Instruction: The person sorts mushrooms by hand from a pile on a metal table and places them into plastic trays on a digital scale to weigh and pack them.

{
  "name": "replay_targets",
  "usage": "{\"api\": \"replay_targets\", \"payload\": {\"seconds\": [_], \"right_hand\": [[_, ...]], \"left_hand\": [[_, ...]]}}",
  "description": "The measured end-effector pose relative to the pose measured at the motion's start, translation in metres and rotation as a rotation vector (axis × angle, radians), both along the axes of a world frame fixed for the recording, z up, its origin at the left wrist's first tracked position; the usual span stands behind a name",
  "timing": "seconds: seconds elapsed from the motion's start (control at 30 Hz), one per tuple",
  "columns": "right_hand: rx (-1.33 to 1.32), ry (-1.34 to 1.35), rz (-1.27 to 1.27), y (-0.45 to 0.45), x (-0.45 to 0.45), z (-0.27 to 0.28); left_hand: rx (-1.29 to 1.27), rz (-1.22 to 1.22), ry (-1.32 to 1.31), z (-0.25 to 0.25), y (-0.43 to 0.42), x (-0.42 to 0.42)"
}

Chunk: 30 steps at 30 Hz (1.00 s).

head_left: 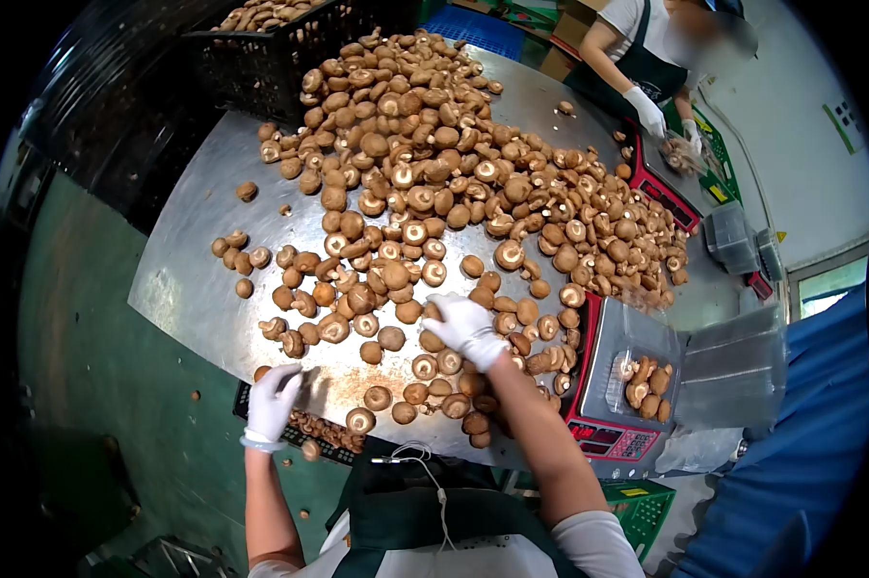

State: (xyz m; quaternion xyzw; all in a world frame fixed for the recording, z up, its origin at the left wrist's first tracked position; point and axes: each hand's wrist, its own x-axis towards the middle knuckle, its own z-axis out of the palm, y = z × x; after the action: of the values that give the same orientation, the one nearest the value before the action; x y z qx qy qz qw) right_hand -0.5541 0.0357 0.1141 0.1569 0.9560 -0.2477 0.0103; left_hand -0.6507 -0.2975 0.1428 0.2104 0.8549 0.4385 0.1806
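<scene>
Shiitake mushrooms (396,144) lie heaped and scattered over the metal table (189,255). My right hand (465,329), in a white glove, reaches into the loose ones at the middle. Its fingers curl around a brown mushroom (434,312), partly hidden by the glove. My left hand (273,405), gloved too, is over the table's near left edge, thumb and fingers apart. Beside its fingers shows one mushroom cap (262,373). Below, a black crate (245,399) holds small brown pieces, probably stems, and a single mushroom (310,450) appears above its rim.
On the right a red scale (603,440) bears a clear tray (616,385) of mushrooms, beside stacked clear trays (733,361). Across the table a co-worker (637,58) handles a bag near another scale (668,202). A black crate (261,72) of mushrooms stands far left.
</scene>
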Motion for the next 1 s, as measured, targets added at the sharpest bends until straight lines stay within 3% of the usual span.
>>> {"api": "replay_targets", "payload": {"seconds": [0.03, 0.13, 0.17, 0.23, 0.3, 0.47, 0.57, 0.63, 0.67, 0.77, 0.9, 0.97, 1.0], "right_hand": [[-0.171, 0.088, -0.035, 0.008, 0.007, 0.008], [-1.026, 0.132, -0.265, 0.025, 0.023, 0.055], [-1.094, 0.295, -0.25, 0.028, 0.027, 0.051], [-1.051, 0.319, -0.252, 0.03, 0.023, 0.035], [-0.496, 0.412, -0.167, 0.024, 0.01, 0.016], [-0.278, 0.555, -0.213, 0.0, -0.039, 0.016], [-0.22, 0.555, -0.197, -0.004, -0.058, 0.007], [-0.064, 0.457, -0.172, -0.005, -0.063, 0.003], [-0.014, 0.339, -0.131, -0.009, -0.064, 0.003], [0.001, 0.043, -0.043, -0.021, -0.064, 0.009], [-0.117, 0.362, -0.036, -0.01, -0.062, -0.015], [-0.618, 0.353, -0.076, 0.001, -0.053, -0.012], [-1.111, 0.282, -0.177, 0.001, -0.046, -0.005]], "left_hand": [[0.018, -0.011, 0.048, 0.002, 0.011, 0.001], [0.017, -0.028, 0.258, -0.003, 0.041, 0.002], [0.014, -0.036, 0.299, -0.008, 0.049, 0.0], [0.074, -0.012, 0.401, -0.011, 0.072, -0.005], [0.069, 0.004, 0.42, -0.021, 0.097, -0.015], [-0.228, -0.145, 0.561, -0.04, 0.147, -0.029], [-0.144, -0.157, 0.555, -0.048, 0.148, -0.03], [0.111, -0.069, 0.323, -0.046, 0.138, -0.028], [0.31, 0.012, -0.06, -0.042, 0.132, -0.027], [0.779, 0.088, -0.733, -0.029, 0.118, -0.03], [1.048, 0.066, -1.071, -0.017, 0.1, -0.03], [1.078, 0.153, -1.085, -0.014, 0.098, -0.025], [1.094, 0.141, -1.102, -0.02, 0.093, -0.024]]}}
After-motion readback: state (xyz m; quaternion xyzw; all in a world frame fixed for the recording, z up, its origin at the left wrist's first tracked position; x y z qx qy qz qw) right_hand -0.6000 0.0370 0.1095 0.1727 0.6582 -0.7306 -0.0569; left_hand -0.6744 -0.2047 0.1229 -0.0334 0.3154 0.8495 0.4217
